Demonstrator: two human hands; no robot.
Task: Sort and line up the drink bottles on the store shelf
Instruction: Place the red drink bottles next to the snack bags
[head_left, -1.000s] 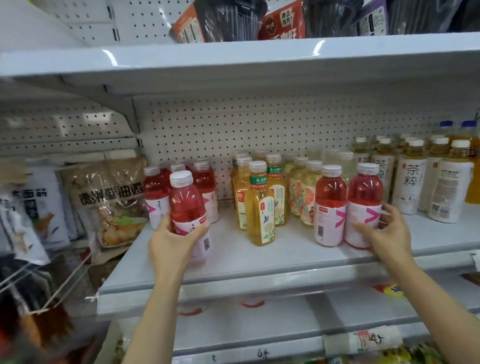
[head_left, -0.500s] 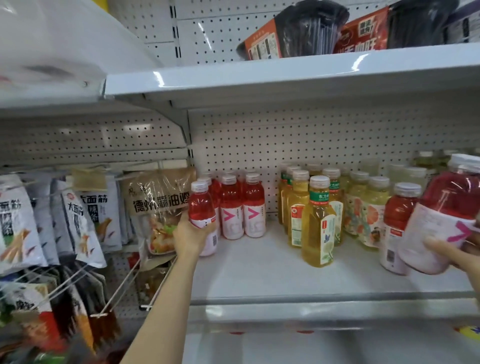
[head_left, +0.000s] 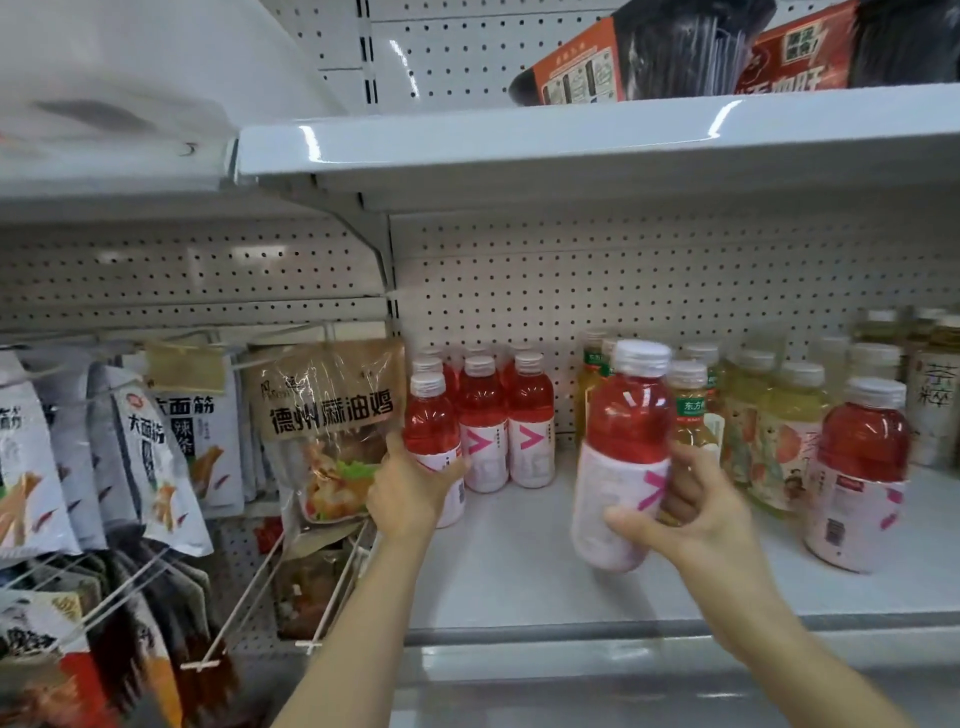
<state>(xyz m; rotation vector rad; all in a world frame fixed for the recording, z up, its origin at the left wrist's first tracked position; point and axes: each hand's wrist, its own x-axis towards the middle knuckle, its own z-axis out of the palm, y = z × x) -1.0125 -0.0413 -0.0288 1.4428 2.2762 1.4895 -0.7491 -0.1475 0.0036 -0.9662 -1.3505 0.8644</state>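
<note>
1. The left hand (head_left: 415, 493) gripped a red drink bottle (head_left: 432, 441) round its white label; the bottle stood upright at the far left end of the white shelf (head_left: 519, 571), at the front of the red group.
2. The right hand (head_left: 691, 499) held a second red bottle (head_left: 626, 452) by its lower half, thumb across the front and fingers curled behind. This bottle was off the shelf surface, tilted slightly, and in front of the yellow drinks.
3. Red bottles standing in rows (head_left: 506, 431) occupied the back left corner, just beside the bottle in the left hand; their pink arrow labels faced forward.
4. A further red bottle (head_left: 860, 478) stood alone near the right front, well apart from the red group.
5. Yellow tea bottles (head_left: 691, 405) with green neck bands stood between the two red areas, partly hidden by the raised bottle and the right hand.
6. Pale bottles with fruit-print labels (head_left: 769, 441) stood to the right of these; more bottles (head_left: 932, 384) lay at the far right edge, blurred.
7. A clear packet of cooked chicken (head_left: 327, 421) hung on a peg directly left of the shelf end, close to the left hand.
8. Snack packets (head_left: 150, 457) hung further left on wire pegs.
9. The upper shelf (head_left: 571, 150) overhung the drinks and carried black-and-orange packages (head_left: 649, 52).
10. Perforated backboard (head_left: 623, 280) closed the rear.
</note>
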